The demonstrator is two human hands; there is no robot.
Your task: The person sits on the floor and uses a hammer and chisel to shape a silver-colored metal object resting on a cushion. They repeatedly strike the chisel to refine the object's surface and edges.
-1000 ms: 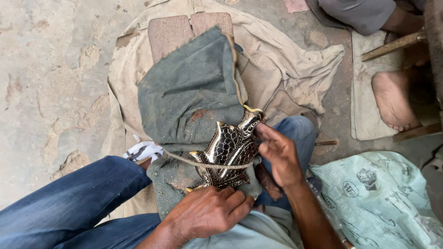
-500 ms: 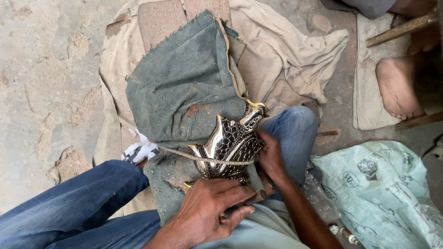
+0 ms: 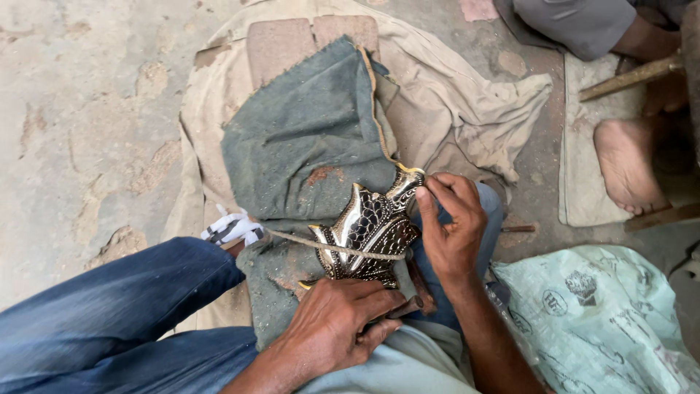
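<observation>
Brass ornament, embossed and shiny with dark scale pattern, lies at centre frame on a grey-green cloth draped over the person's lap. Beneath that, a larger tan cloth spreads toward the upper right. Blue-jeaned leg fills the lower left. Printed pale-green sack sits lower right. Left hand, fingers curled, presses down on the ornament's lower end. Right hand pinches its upper tip. Thin cord crosses the piece. Another person's bare foot rests at right.
</observation>
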